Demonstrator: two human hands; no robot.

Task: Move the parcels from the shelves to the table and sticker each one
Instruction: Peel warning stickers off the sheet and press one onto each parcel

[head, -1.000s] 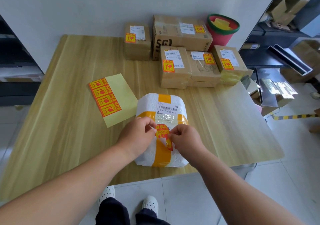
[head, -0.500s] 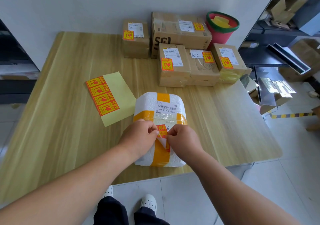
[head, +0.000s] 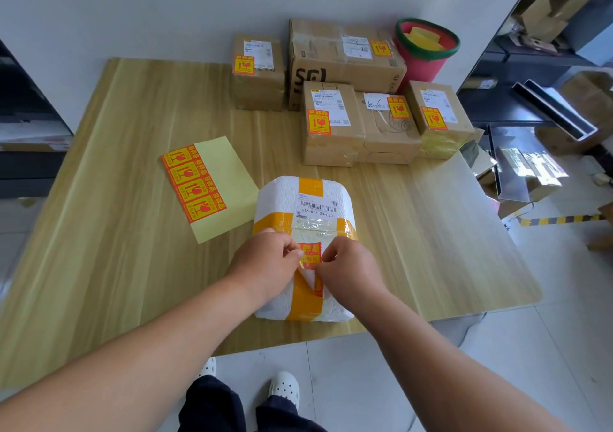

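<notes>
A: A wooden table [head: 116, 265] against a white wall, tiled floor below. Where's the parcel?

B: The white foam parcel [head: 288, 196], bound with orange tape, lies at the table's near edge in the centre of the frame. It has a barcode label on its far half.

A: And the hands?

B: Both are on top of it. The left hand [head: 265, 265] pinches the left edge of a red-and-yellow sticker [head: 310, 254] between thumb and forefinger, with the other fingers curled. The right hand [head: 348, 265] pinches the right edge the same way. The sticker sits just below the label. I can't tell if it's stuck down, as a white flap shows beneath it.

A: Around it?

B: Just left of the parcel lies a yellow sheet [head: 225, 179] with four stickers down its left strip. In the upper centre, five boxes [head: 331, 146] cluster near the wall, each bearing a sticker. Behind them, upper right, is a red bucket [head: 421, 66] with a green rim and yellow scraps inside. Dark shelves [head: 497, 106] holding cardboard fill the right edge. White shoes [head: 285, 388] show at the bottom.
</notes>
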